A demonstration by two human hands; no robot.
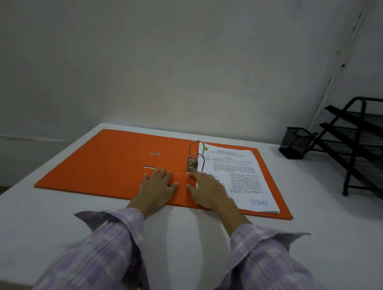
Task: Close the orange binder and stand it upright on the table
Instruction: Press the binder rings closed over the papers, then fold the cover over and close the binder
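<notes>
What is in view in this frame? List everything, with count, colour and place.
binder: one, orange, lying open and flat on the table, mid-frame
rings: two, silver, closed, on the binder right of its spine, with a lever clamp
papers: one stack, white with printed text and a blue stamp, on the binder's right half, on the rings
table: one, white, fills the lower frame
pen cup: one, black mesh, far right of table
tray rack: one, black, tiered, right edge of frame
wall: grey-white, behind the table
sleeves: two, purple plaid, bottom of frame
left hand: flat on the binder's left cover near the spine
right hand: on the papers' edge, index finger at the lever clamp
</notes>
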